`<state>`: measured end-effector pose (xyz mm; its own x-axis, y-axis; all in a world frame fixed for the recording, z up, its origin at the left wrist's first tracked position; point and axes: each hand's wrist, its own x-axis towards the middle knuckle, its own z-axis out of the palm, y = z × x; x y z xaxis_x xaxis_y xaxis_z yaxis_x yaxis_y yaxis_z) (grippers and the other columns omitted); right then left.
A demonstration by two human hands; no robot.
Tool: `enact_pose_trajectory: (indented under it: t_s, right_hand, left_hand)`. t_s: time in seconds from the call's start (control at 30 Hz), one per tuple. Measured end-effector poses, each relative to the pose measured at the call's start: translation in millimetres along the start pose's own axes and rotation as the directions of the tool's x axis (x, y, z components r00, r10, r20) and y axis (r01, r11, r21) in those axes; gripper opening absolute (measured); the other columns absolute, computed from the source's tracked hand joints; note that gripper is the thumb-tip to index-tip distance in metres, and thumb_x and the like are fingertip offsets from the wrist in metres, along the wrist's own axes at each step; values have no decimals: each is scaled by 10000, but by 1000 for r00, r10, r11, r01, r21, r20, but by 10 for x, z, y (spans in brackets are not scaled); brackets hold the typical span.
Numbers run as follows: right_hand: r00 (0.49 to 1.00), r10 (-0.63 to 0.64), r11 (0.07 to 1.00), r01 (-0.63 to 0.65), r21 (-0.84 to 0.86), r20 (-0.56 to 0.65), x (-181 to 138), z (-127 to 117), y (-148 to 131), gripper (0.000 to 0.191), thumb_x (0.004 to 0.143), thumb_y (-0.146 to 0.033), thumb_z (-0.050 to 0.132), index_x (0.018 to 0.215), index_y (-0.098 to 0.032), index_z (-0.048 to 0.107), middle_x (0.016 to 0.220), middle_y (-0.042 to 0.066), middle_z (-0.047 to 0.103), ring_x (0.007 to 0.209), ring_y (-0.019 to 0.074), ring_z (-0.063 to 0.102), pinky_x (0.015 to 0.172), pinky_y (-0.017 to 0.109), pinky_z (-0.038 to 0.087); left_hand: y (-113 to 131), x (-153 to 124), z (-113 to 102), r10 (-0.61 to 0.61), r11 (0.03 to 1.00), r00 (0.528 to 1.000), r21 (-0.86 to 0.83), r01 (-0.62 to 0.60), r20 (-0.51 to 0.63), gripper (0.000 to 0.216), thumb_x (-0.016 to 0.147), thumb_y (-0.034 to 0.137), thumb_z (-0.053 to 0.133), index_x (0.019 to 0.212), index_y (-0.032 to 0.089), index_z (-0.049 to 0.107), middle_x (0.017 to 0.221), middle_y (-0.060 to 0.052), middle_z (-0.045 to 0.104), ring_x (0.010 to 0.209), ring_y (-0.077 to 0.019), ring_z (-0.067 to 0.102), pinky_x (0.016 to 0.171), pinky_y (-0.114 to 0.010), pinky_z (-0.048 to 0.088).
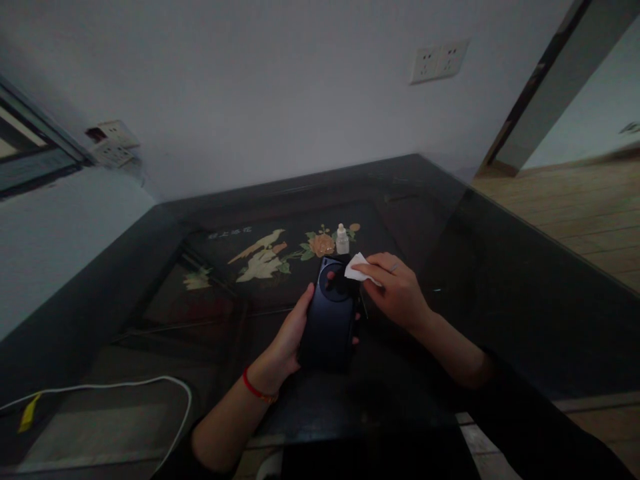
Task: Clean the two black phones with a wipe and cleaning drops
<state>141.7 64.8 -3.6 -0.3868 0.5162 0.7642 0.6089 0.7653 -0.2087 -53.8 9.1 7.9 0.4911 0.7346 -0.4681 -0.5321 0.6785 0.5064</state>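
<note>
1. The phone point(327, 330) is in the left hand point(293, 330), above the near part of the dark table point(480, 287). Its back is turned up, and the thumb and fingers hold it from both sides.
2. The right hand point(397, 287) is nearly closed; it pinches a folded white tissue point(356, 268) between thumb and fingers, at the upper right corner of the phone. I cannot tell if the tissue presses on the surface or stays slightly above it.
3. In my judgement, the work is a wiping of the phone, and it is in the middle: phone and tissue are both in position. How much of the back is clean, I cannot tell in this weak light. The rest of the wiping and the laying down of both things seem to be left.
4. The small white bottle point(343, 241) stands upright beyond the phone, with its narrow top on.
5. The phone is a flat, dark bluish rectangle, with a big, shiny camera disc point(336, 280). The tissue looks soft and thin, with creased edges.
6. The tabletop is smooth and reflecting, decorated with a pale bird point(263, 250) and an orange flower point(321, 245).
</note>
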Motion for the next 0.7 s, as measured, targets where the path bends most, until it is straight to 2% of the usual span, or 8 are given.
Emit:
enact_pose_trajectory:
  t_s: [0.1,0.23,0.3,0.57,0.7]
  right_hand:
    - [999,36,999,-36,10,-8,17,-18,-6,249,868,-96,474,1003,-132,680,895,104,642,838,217,581,737,354,490]
    - [1000,-26,1000,26,-2,14,38,-7,-60,266,890,-120,468,1063,-132,670,928,110,641,850,220,568,748,366,483]
    - [999,-46,999,47,-9,18,39,-2,-81,267,890,-127,474,1070,-136,671,935,113,641,859,222,563,762,373,476]
    - [996,86,996,-85,-33,39,25,-28,-26,257,876,-113,465,1000,-114,690,867,110,627,830,218,580,744,348,481]
    - [994,84,996,-85,2,64,34,-54,-73,247,871,-116,457,974,-125,681,856,97,640,815,201,594,742,322,482]
  left_hand:
    - [0,-8,-5,39,999,999,-25,-39,-2,579,939,552,331,1242,120,568,1097,-150,695,954,-259,670,823,-454,526]
    - [-73,10,-12,-75,996,996,54,73,38,637,922,590,335,1258,98,559,1020,-176,710,836,-254,697,794,-427,526]
    - [-100,18,-6,-95,992,995,83,92,28,654,915,605,333,1266,101,555,1006,-180,714,777,-252,704,775,-420,526]
    - [-36,-29,72,35,997,991,75,-26,-126,670,913,613,313,1247,97,581,985,-155,726,736,-254,708,767,-399,524]
    - [-53,-42,104,103,991,979,104,-86,-174,638,918,584,347,1248,93,586,980,-149,727,729,-241,705,760,-383,532]
